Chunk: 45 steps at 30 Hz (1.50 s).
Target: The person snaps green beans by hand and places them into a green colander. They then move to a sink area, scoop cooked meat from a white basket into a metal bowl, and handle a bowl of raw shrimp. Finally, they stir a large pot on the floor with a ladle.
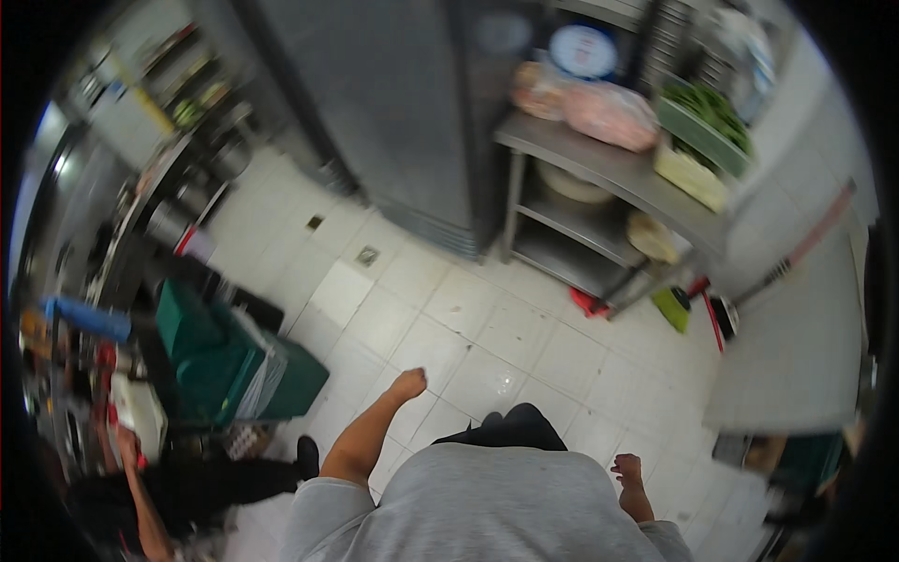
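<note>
My left hand (409, 383) hangs over the white tiled floor (484, 330) at the end of a forward-swung arm. Its fingers are curled in and no object shows in it. On the other side of my body, my right hand (627, 468) is low beside my grey shirt (491, 499), fingers bent and nothing visible in the grip. Neither hand touches anything. Nearest to the left hand is a green plastic bin (295, 379) with a lid and a clear liner bag hanging over its rim.
Ahead stands a tall metal cabinet (393, 105). A steel table (541, 137) bears bagged pink food (611, 116), a scale (583, 53) and a crate of green vegetables (709, 123). A broom (671, 309) leans near a grey panel (786, 358). At left, another person's arm (144, 492) reaches toward a counter.
</note>
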{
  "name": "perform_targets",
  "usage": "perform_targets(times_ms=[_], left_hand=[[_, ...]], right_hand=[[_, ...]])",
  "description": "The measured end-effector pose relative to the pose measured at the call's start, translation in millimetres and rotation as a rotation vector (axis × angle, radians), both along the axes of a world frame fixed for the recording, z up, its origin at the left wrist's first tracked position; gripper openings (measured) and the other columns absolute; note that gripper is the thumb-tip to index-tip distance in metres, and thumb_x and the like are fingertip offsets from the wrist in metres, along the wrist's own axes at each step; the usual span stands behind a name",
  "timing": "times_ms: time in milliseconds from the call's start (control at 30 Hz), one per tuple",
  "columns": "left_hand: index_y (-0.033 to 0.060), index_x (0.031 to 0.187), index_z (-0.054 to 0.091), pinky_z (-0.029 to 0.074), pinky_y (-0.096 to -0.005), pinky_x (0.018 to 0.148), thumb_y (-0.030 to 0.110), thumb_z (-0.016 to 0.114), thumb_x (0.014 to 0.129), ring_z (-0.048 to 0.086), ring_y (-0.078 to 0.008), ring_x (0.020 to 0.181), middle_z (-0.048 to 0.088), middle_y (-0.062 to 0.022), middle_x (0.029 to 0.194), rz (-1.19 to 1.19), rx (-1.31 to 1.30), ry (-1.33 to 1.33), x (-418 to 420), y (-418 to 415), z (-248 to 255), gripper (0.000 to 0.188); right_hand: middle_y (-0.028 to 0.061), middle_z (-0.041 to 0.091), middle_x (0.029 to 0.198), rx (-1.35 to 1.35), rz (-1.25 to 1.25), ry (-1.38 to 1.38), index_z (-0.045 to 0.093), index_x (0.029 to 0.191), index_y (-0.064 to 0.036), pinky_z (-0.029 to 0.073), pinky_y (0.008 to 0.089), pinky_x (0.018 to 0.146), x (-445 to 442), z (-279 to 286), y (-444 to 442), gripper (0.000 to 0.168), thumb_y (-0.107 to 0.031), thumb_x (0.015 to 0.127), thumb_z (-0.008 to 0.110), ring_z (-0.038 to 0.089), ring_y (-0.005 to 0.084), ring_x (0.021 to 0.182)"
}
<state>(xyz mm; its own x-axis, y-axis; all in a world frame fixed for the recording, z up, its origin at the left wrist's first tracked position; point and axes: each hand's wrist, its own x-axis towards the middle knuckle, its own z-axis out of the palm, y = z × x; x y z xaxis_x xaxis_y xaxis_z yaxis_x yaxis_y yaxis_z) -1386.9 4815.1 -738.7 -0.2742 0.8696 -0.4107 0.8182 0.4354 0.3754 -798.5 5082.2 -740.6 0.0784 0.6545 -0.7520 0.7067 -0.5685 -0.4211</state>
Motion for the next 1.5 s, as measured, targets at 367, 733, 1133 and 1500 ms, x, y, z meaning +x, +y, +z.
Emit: perform_targets(times_ms=[367, 733, 1133, 1500], left_hand=[[-0.0028, 0.089, 0.059, 0.045, -0.0468, 0.078, 0.022, 0.043, 0.085, 0.058, -0.0399, 0.085, 0.061, -0.0249, 0.087, 0.879, 0.117, 0.233, -143, -151, 9, 0.030], [-0.0031, 0.087, 0.061, 0.053, -0.0408, 0.050, 0.020, 0.046, 0.082, 0.065, -0.0277, 0.058, 0.065, -0.0179, 0.077, 1.595, -0.339, -0.779, -19, -234, -48, 0.028], [0.0006, 0.071, 0.065, 0.050, -0.0414, 0.061, 0.019, 0.057, 0.071, 0.062, -0.0314, 0.069, 0.062, -0.0199, 0.072, 1.164, -0.128, -0.189, -378, -279, -88, 0.020], [-0.0020, 0.077, 0.058, 0.049, -0.0375, 0.062, 0.041, 0.046, 0.087, 0.061, -0.0263, 0.056, 0.061, -0.0163, 0.071, 1.637, 0.165, -0.414, -736, -261, -5, 0.046]], right_hand=[[0.0064, 0.061, 0.068, -0.022, 0.556, -0.141, 0.057, 0.081, -0.008, 0.046, 0.0383, 0.052, -344, -2, 219, 0.009, -0.012, 0.078, 0.050, 0.060, 0.0169, 0.060], [0.0064, 0.057, 0.065, 0.084, 1.082, 0.305, 0.058, 0.092, -0.001, 0.042, 0.0264, 0.043, -873, 1, 144, 0.015, -0.006, 0.079, 0.055, 0.056, 0.0131, 0.053], [0.0059, 0.057, 0.066, -0.135, 1.404, 0.235, 0.057, 0.096, 0.000, 0.041, 0.0252, 0.043, -1138, 4, 29, 0.016, -0.008, 0.081, 0.057, 0.055, 0.0128, 0.051], [0.0088, 0.063, 0.075, -0.274, 1.348, -0.162, 0.062, 0.088, -0.006, 0.046, 0.0372, 0.056, -1337, -65, 69, 0.025, -0.030, 0.082, 0.057, 0.060, 0.0210, 0.064]])
